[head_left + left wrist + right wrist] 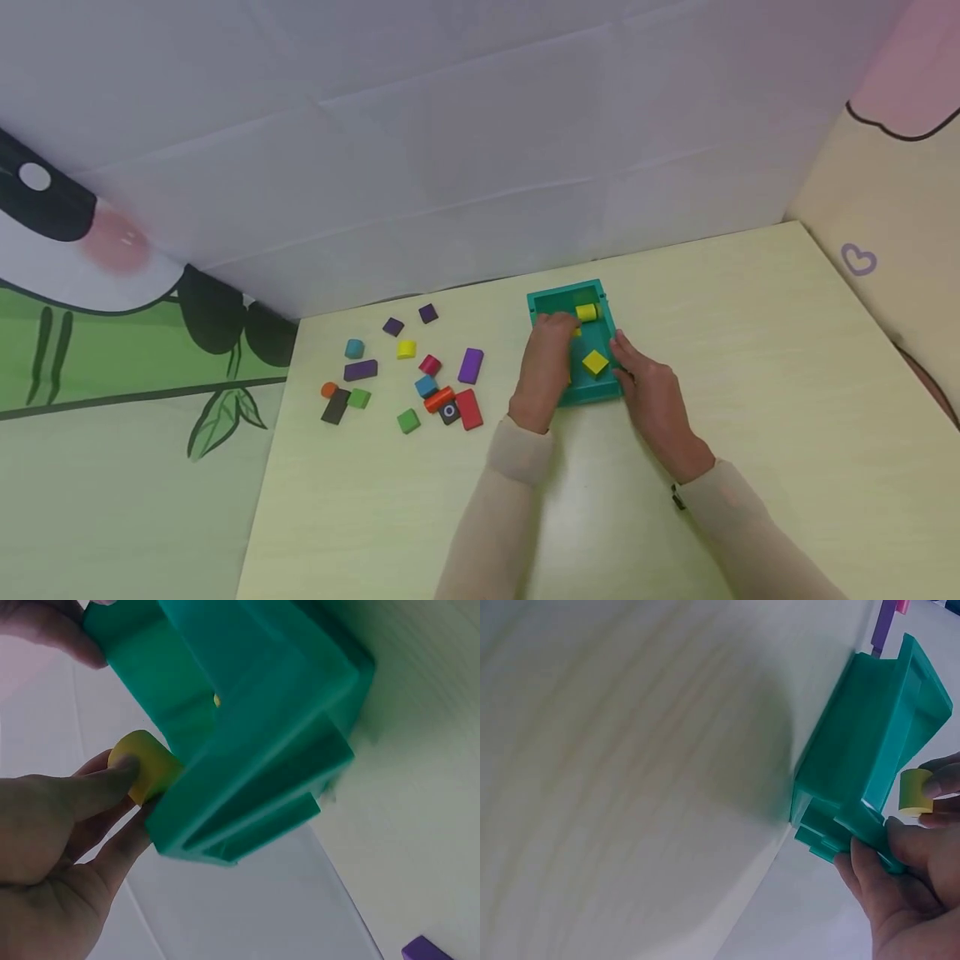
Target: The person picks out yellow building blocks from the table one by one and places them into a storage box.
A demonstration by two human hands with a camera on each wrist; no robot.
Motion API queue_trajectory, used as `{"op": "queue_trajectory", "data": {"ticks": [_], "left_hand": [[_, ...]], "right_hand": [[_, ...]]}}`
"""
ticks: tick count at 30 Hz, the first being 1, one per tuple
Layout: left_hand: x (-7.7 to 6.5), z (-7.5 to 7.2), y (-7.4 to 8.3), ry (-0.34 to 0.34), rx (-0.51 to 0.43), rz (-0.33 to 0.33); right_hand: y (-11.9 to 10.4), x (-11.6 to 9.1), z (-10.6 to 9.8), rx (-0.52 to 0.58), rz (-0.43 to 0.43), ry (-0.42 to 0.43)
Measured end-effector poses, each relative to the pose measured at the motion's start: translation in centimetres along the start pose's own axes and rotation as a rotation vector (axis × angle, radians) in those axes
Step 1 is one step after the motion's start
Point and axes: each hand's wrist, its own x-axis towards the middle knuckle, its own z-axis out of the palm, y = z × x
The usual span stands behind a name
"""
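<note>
A teal box [600, 393] with an open top stands on the table. My left hand [546, 367] is over its left part and pinches a yellow cylinder block [152, 766] between thumb and fingers, at the box's rim in the left wrist view. My right hand [658, 407] grips the right wall of the box, thumb on one side and fingers on the other, as the right wrist view shows. Inside the box lie a yellow cylinder [587, 312] and a yellow block [596, 362]; other yellow bits are mostly hidden behind my left hand.
Several loose blocks lie left of the box, among them a purple block [471, 366], a red block [469, 409], a red cylinder [439, 399], a green block [408, 421] and a yellow one [407, 349]. A pale cloth wall [465, 225] rises behind the table [360, 517].
</note>
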Motion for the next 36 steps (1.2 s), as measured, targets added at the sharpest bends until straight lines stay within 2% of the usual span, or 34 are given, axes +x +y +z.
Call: {"op": "queue_trajectory", "data": {"ticks": [9,18,28,36], "left_hand": [[0.7,1.1,1.1,-0.038,0.027,0.009],[1.5,2.2,1.6,-0.118,0.08,-0.011],[1.8,3.4,1.8,-0.135,0.186,0.041],[2.2,4.1,1.7,-0.14,0.239,0.047]], "right_hand": [[-0.3,0.1,0.1,-0.002,0.008,-0.002],[-0.2,0.0,0.0,-0.014,0.004,-0.008],[-0.3,0.0,-0.1,-0.009,0.006,-0.014],[-0.1,0.0,-0.1,-0.018,-0.008,-0.005]]}}
